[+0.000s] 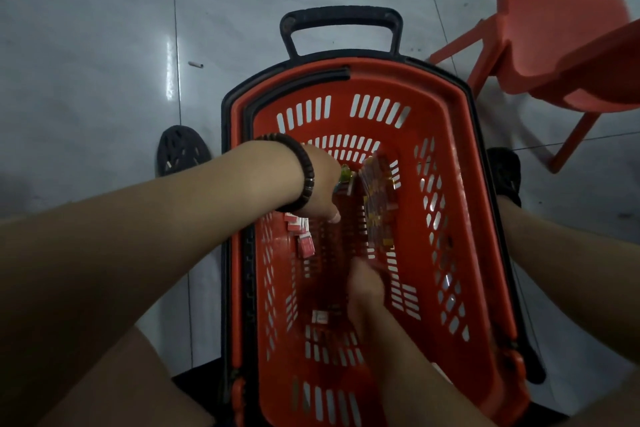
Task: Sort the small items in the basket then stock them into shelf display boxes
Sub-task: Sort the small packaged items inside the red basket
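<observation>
Gray floor, red basket. Your left hand pinches a green thing; your right hand curls its fingers round a red packet strip.

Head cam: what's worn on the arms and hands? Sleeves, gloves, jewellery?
No sleeves or gloves in view: both forearms are bare. The left hand has a dark brown beaded bracelet at the wrist. The right hand is motion-blurred; nothing worn shows on it.

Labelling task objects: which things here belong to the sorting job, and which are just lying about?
Job: red basket; red-and-white packets; red-gold packet strip; left hand; right hand.
Lying about: red plastic chair; small scrap on the floor.
</observation>
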Demonstrator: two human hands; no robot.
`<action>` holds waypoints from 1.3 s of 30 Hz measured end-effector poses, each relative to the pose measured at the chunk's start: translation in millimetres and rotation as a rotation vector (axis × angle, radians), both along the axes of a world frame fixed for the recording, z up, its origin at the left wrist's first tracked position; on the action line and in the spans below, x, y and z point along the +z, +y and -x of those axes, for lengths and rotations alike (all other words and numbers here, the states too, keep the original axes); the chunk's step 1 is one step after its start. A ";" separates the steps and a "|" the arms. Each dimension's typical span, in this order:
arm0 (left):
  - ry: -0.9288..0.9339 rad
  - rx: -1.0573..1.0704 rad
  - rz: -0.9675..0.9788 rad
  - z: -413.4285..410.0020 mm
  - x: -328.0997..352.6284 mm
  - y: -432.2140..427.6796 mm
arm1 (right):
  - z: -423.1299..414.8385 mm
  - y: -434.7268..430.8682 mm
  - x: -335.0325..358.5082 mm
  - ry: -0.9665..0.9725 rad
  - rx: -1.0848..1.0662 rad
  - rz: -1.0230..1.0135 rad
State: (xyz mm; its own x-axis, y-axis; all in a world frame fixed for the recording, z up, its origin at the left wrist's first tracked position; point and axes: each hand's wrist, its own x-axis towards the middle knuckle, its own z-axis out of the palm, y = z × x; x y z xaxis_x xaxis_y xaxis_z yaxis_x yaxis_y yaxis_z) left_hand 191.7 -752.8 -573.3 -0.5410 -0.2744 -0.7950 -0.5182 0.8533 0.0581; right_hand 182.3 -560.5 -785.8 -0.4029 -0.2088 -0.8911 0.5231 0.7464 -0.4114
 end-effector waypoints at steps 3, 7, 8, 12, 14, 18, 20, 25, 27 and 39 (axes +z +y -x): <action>0.081 -0.127 -0.016 -11.6 -6.3 5.9 | -25.4 9.8 -27.3 0.070 0.509 -0.052; 0.161 -0.259 0.105 -28.8 -16.8 4.1 | -40.9 31.5 -53.7 0.145 0.931 -0.080; 0.157 -0.272 0.118 -30.9 -18.2 0.4 | -42.2 34.1 -58.5 0.116 0.920 -0.072; 0.101 -0.199 0.063 -33.7 -18.4 -17.4 | -42.6 35.9 -59.7 -0.076 0.589 -0.079; 0.135 -0.155 0.039 -34.1 -18.9 -22.2 | -37.9 29.2 -39.7 -0.084 0.532 -0.030; 0.265 -0.051 -0.007 -34.0 -16.7 -26.7 | -23.8 16.0 -34.9 0.023 0.372 0.063; 0.292 -0.039 0.018 -33.8 -14.7 -28.2 | -15.4 0.4 -36.0 0.098 0.270 0.106; 0.279 -0.082 0.168 -35.3 -14.3 -30.9 | -12.1 -32.2 -31.5 0.163 0.200 0.091; 0.302 -0.061 0.216 -38.2 -16.8 -33.5 | -14.9 -38.1 -35.9 0.176 0.185 0.058; 0.517 0.054 0.387 -49.3 -26.8 -44.7 | -5.1 -29.6 -29.5 0.093 0.186 0.091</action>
State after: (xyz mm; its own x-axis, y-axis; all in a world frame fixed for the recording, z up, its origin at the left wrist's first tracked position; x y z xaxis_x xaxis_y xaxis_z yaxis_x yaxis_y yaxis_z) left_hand 241.0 -797.5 -600.2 -0.8046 -0.5268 -0.2740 -0.5489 0.8359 0.0049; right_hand 187.5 -590.0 -815.3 -0.4298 -0.3655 -0.8257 0.3363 0.7838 -0.5220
